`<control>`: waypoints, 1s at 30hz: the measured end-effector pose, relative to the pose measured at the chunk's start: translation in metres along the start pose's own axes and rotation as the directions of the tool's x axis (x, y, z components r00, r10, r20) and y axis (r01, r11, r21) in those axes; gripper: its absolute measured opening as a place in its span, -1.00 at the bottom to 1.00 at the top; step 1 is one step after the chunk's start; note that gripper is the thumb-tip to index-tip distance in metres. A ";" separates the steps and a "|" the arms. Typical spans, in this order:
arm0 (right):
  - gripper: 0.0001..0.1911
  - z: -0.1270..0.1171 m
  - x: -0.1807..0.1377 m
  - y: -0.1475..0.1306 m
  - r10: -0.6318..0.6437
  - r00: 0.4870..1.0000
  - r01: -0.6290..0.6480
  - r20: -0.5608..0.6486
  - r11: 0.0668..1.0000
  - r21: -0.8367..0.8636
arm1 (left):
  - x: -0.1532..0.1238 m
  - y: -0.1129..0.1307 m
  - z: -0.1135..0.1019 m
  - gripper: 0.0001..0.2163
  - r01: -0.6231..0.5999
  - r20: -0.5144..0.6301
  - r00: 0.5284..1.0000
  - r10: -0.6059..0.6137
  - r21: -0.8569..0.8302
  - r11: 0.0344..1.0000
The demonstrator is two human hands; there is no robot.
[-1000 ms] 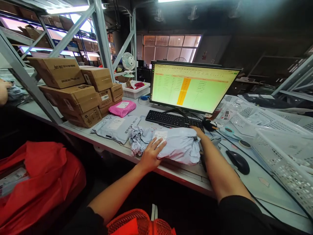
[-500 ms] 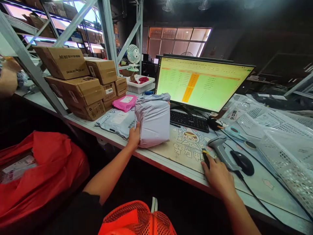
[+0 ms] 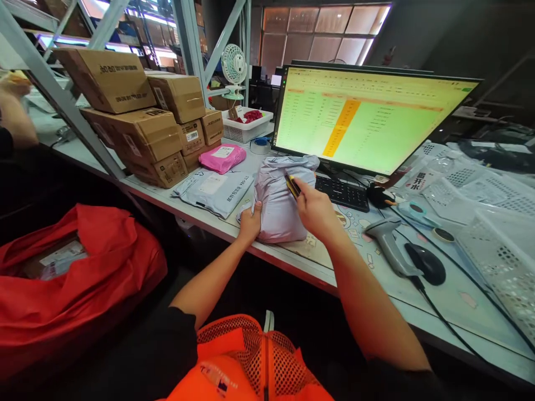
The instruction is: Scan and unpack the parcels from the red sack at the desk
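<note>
A pale lilac plastic mailer parcel (image 3: 278,206) stands upright on the desk mat in front of the monitor. My left hand (image 3: 249,224) grips its lower left edge and holds it steady. My right hand (image 3: 315,209) is closed on a small black and yellow utility knife (image 3: 292,185), whose tip rests against the parcel's upper right side. A grey barcode scanner (image 3: 388,245) lies on the desk to the right, apart from both hands.
A monitor (image 3: 368,120) with a green spreadsheet, a keyboard (image 3: 343,194) and a black mouse (image 3: 426,263) sit behind. Stacked cardboard boxes (image 3: 137,120), a pink parcel (image 3: 221,157) and a flat grey mailer (image 3: 215,190) lie left. White mesh baskets (image 3: 497,245) stand right. A red sack (image 3: 75,289) sits below. Another person's arm (image 3: 14,114) is far left.
My right hand left the desk beside the scanner, picked up the knife and brought it to the parcel. The left hand still holds the parcel upright, now nearer the keyboard.
</note>
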State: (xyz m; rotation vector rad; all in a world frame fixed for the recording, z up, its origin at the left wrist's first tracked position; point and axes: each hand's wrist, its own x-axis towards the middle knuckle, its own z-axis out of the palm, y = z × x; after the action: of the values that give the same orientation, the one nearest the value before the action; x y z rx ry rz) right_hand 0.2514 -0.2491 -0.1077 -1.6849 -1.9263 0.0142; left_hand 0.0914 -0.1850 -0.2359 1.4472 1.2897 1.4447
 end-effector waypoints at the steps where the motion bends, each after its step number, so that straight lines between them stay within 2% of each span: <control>1: -0.39 0.006 0.001 -0.003 0.012 0.999 -0.011 0.031 0.999 -0.044 | -0.002 0.000 -0.001 -0.44 -0.008 -0.010 1.000 0.008 0.004 1.000; 3: -0.38 0.015 -0.014 -0.003 0.042 0.993 -0.030 0.109 0.993 -0.113 | -0.004 -0.002 -0.002 -0.42 0.000 -0.031 1.000 0.000 0.015 1.000; 5: -0.38 0.014 -0.046 0.006 0.070 0.977 -0.037 0.204 0.987 -0.158 | -0.005 -0.003 -0.003 -0.40 0.009 -0.046 0.999 -0.008 0.026 1.000; 9: -0.42 -0.003 -0.123 0.040 0.164 0.898 -0.080 0.409 0.973 -0.216 | 0.001 -0.006 -0.005 -0.40 0.027 -0.050 0.998 -0.025 0.041 0.999; 10: -0.43 -0.008 -0.138 0.051 0.195 0.883 -0.105 0.427 0.969 -0.225 | 0.002 -0.007 -0.004 -0.40 0.047 -0.043 0.998 -0.045 0.042 0.998; 12: -0.43 -0.016 -0.156 0.073 0.269 0.894 -0.183 0.358 0.949 -0.257 | 0.004 -0.006 -0.002 -0.42 0.087 -0.003 0.996 -0.087 0.030 0.996; 14: -0.41 -0.019 -0.161 0.095 0.360 0.914 -0.287 0.186 0.899 -0.331 | 0.000 -0.004 0.002 -0.48 0.111 0.050 0.993 -0.111 0.007 0.994; 16: -0.41 -0.015 -0.157 0.114 0.423 0.904 -0.362 0.053 0.828 -0.429 | -0.010 0.000 0.006 -0.56 0.123 0.082 0.989 -0.122 0.001 0.992; 18: -0.43 -0.009 -0.150 0.130 0.442 0.896 -0.370 0.026 0.779 -0.506 | -0.024 0.008 0.005 -0.53 0.063 0.095 0.993 -0.064 0.016 0.998; 20: -0.44 -0.004 -0.140 0.139 0.423 0.906 -0.345 0.037 0.784 -0.517 | -0.039 0.018 -0.001 -0.42 -0.105 0.132 0.987 0.094 0.078 0.991; 21: -0.46 -0.003 -0.133 0.141 0.398 0.917 -0.336 0.026 0.807 -0.486 | -0.044 0.024 -0.006 -0.40 -0.207 0.166 0.969 0.183 0.138 0.969; 23: -0.47 -0.003 -0.116 0.137 0.314 0.949 -0.302 -0.021 0.891 -0.339 | -0.050 0.035 -0.017 -0.42 -0.380 0.260 0.915 0.307 0.305 0.873; 26: -0.45 0.001 -0.079 0.116 0.140 0.988 -0.145 -0.071 0.987 -0.068 | -0.049 0.042 -0.027 -0.38 -0.509 0.379 0.857 0.350 0.509 0.694; 28: -0.42 0.011 -0.049 0.099 0.074 0.997 -0.074 -0.018 0.997 -0.001 | -0.043 0.040 -0.026 -0.28 -0.567 0.452 0.820 0.352 0.557 0.607; 30: -0.41 0.026 -0.021 0.086 0.089 0.993 -0.088 0.075 0.996 -0.021 | -0.037 0.034 -0.022 -0.15 -0.621 0.526 0.779 0.342 0.566 0.543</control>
State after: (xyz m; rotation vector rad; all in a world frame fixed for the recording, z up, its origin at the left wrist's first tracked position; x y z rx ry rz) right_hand 0.3192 -0.2415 -0.1693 -1.8042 -1.9102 0.0960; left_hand 0.0799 -0.2321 -0.2103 2.6627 1.3187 0.8857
